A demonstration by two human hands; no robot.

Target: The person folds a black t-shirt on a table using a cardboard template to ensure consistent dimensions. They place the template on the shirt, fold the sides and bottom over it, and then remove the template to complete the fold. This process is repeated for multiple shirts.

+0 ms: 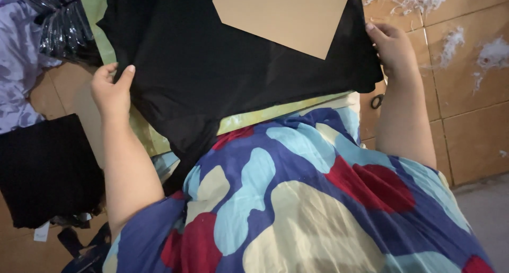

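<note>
A black garment (212, 66) lies spread over a yellow-green cloth (265, 114) in front of me. A tan cardboard sheet (286, 13) rests on its upper part. My left hand (111, 87) pinches the garment's left edge, thumb on top. My right hand (392, 47) grips its right edge near the cardboard's corner. My lap, in a blue, red and cream patterned dress (297, 198), fills the lower frame.
A folded black garment (47, 167) lies at the left on the tan tiled floor (466, 92). Shiny black plastic-wrapped bundles (58, 18) and lilac fabric (16, 66) sit at the top left. White fluff scraps (493, 53) and a pair of scissors (377, 100) lie at the right.
</note>
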